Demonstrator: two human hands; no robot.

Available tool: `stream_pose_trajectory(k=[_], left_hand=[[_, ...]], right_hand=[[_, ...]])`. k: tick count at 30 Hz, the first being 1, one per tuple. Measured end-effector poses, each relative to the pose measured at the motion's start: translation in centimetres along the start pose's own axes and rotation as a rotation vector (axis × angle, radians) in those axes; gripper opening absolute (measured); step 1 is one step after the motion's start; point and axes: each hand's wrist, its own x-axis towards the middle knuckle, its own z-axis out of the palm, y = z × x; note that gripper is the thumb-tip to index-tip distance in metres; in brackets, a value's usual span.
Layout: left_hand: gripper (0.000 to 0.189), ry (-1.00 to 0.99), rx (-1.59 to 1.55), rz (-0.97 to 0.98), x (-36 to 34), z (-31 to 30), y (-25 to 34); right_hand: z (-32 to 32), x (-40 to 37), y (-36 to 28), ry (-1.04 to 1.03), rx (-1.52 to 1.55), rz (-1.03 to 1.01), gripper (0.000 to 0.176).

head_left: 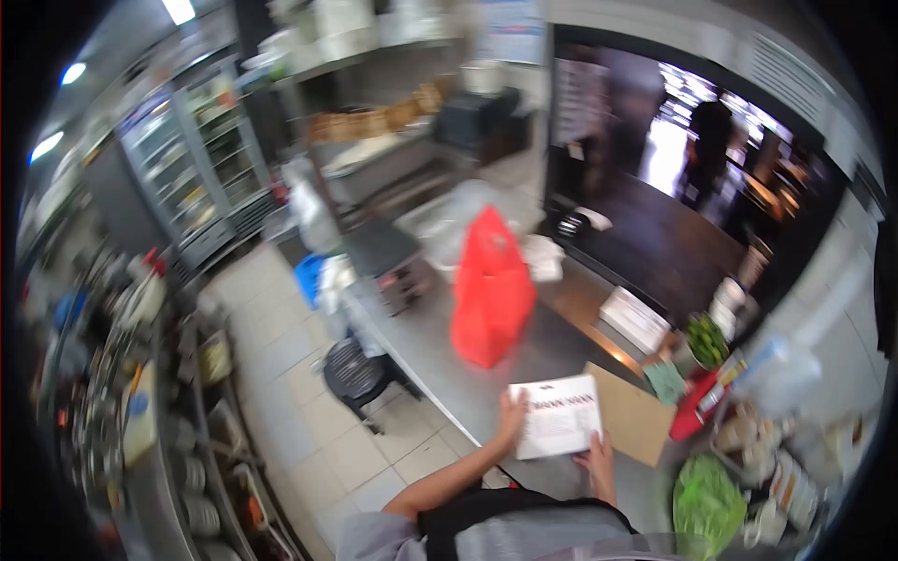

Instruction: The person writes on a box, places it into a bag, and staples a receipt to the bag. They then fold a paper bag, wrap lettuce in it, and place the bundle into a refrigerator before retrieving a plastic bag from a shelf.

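Observation:
A flat white takeaway box (558, 417) with dark red lettering on its lid is between my hands over the steel counter (412, 348). My left hand (512, 421) grips its left edge, fingers closed on the side. At the lower right corner, my right hand (597, 460) holds the box with the thumb near the top. Just right of the box lies a brown cardboard sheet (634, 419), partly behind it. A full-looking red plastic bag (492, 299) stands upright farther along the counter; its contents are hidden.
Near the serving window is another white box (634, 320). Right of me are a potted green plant (706, 339) and a green plastic bag (708, 505). A black stool (355, 369) stands on the tiled floor at left. Beyond the window, a person (708, 140) appears dark and blurred.

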Motion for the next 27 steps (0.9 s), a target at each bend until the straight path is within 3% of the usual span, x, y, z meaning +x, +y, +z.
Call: stream_pose_trajectory(k=[3, 5, 7, 9, 10, 11, 12, 14, 17, 19, 21, 22, 23, 24, 25, 27], left_hand=[[0.039, -0.035, -0.125, 0.141, 0.1, 0.7, 0.0], [0.04, -0.008, -0.147, 0.075, -0.6, 0.1, 1.2], [0.042, 0.025, -0.226, 0.003, -3.2, 0.1, 2.8], [0.043, 0.043, -0.355, -0.051, -5.7, 0.2, 4.3], [0.047, 0.044, -0.37, -0.03, -5.6, 0.3, 3.3], [0.049, 0.054, -0.3, -0.01, -6.3, 0.6, 3.1], [0.051, 0.057, -0.22, 0.006, -7.3, 0.8, 3.5], [0.055, 0.014, -0.036, 0.011, -9.5, 0.9, 5.1], [0.05, -0.279, 0.023, -0.069, -11.2, 0.0, 8.2], [0.041, -0.577, 0.301, -0.177, -8.3, -2.5, 9.8], [0.033, -0.858, 0.456, -0.002, -4.3, -5.1, 13.9], [0.03, -0.67, 0.358, 0.083, -1.5, -6.1, 14.8], [0.028, -0.587, 0.274, 0.425, 2.2, -6.9, 15.5], [0.035, -0.237, 0.398, 0.477, 5.1, -7.2, 17.3], [0.05, 0.036, 0.474, 0.892, 8.1, -7.3, 18.6], [0.065, 0.189, 0.644, 0.957, 11.3, -6.9, 22.5]], right_hand=[[-1.2, 0.3, 0.7, -0.075, 0.248, 0.09, 0.049], [-3.0, 1.4, 1.4, -0.169, 0.35, 0.18, 0.048], [-2.2, -0.5, -2.4, -0.272, 0.198, 0.125, 0.055], [-3.1, 1.6, 0.0, -0.22, 0.181, -0.14, 0.052], [-0.3, -0.5, -3.6, -0.143, 0.309, -0.088, 0.053], [1.9, -2.1, -5.9, -0.052, 0.438, -0.032, 0.053], [2.9, -2.3, -6.4, -0.084, 0.492, -0.148, 0.056], [2.9, -1.9, -7.4, -0.261, 0.615, -0.01, 0.057], [1.8, -0.2, -8.3, -0.336, 0.676, -0.029, 0.058], [-0.5, 1.8, -8.1, -0.322, 0.731, -0.033, 0.055], [-2.7, 3.0, -8.4, -0.245, 0.694, -0.042, 0.05], [-3.4, 3.3, -8.7, -0.218, 0.679, -0.039, 0.048], [-3.8, 3.3, -9.7, -0.195, 0.654, -0.016, 0.045], [-3.9, 3.3, -10.8, -0.181, 0.625, 0.015, 0.043], [-3.8, 3.7, -11.7, -0.163, 0.586, 0.016, 0.042], [-2.5, 4.6, -14.4, -0.197, 0.49, -0.011, 0.041]])
